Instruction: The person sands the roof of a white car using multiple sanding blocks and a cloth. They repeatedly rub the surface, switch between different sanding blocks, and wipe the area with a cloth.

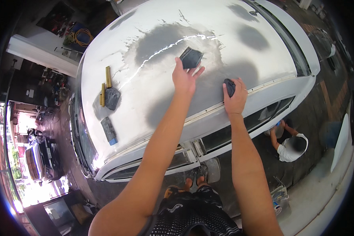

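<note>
Beneath both hands is a white car roof (pixel 271 65) with grey sanded-looking patches and a bright wet streak across it. My left hand (pixel 185 78) holds a dark, flat, folded sheet (pixel 191 58), which looks like sandpaper, between thumb and fingers over the middle of the roof. Near the roof's close edge, my right hand (pixel 236 96) is closed around a dark crumpled cloth-like wad (pixel 229 87); its exact kind is unclear. The palm side of that hand is hidden.
On the roof's left lie two yellowish bars (pixel 108 76), a dark crumpled piece (pixel 112 98) and a dark block with a blue end (pixel 108 131). A person in a white shirt (pixel 291 149) crouches beside the car at right. Another vehicle (pixel 41 159) stands far left.
</note>
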A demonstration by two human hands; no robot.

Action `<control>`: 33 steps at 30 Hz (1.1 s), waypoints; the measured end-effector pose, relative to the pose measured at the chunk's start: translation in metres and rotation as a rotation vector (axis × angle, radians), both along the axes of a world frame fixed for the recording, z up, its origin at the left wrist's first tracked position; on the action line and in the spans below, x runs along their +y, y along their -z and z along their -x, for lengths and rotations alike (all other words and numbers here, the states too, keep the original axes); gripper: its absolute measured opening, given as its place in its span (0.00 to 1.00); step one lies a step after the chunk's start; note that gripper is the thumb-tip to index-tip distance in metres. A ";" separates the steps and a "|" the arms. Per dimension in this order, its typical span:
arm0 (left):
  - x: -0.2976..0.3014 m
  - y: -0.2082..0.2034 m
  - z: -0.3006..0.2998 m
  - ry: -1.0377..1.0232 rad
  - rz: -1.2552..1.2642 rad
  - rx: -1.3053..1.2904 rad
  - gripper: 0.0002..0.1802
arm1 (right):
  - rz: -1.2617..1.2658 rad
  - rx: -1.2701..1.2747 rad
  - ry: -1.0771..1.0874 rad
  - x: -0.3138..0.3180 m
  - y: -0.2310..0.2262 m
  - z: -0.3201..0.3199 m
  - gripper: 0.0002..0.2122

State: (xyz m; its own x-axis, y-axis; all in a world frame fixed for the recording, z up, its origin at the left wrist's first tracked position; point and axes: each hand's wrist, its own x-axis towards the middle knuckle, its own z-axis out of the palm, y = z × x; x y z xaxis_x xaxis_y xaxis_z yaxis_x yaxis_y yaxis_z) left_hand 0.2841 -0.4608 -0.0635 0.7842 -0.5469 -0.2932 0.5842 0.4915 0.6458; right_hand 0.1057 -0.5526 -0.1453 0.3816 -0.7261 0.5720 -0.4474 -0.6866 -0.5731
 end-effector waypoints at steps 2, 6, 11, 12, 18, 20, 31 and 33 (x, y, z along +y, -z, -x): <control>0.040 -0.006 0.004 0.053 0.069 0.052 0.26 | 0.014 0.009 -0.013 0.000 0.002 0.001 0.20; 0.135 -0.005 0.030 0.036 -0.078 -0.060 0.24 | -0.003 0.034 -0.016 -0.006 0.005 0.003 0.22; 0.258 -0.013 0.065 -0.104 -0.402 -0.126 0.23 | 0.308 0.112 0.120 0.010 -0.012 0.001 0.27; 0.278 -0.010 0.068 -0.128 -0.474 -0.170 0.23 | 0.325 0.065 0.108 0.021 -0.013 -0.001 0.28; 0.333 0.006 0.088 -0.197 -0.555 -0.160 0.26 | -0.713 -0.003 -0.515 0.220 -0.016 -0.015 0.20; 0.329 0.002 0.098 -0.191 -0.579 -0.173 0.25 | -1.254 -0.223 -0.643 0.284 -0.018 -0.017 0.17; 0.333 -0.017 0.125 0.273 0.065 0.338 0.20 | -1.711 -0.626 -0.722 0.302 -0.083 -0.002 0.07; 0.329 -0.002 0.127 0.167 0.045 0.192 0.19 | -1.593 -0.519 -0.736 0.300 -0.083 0.001 0.08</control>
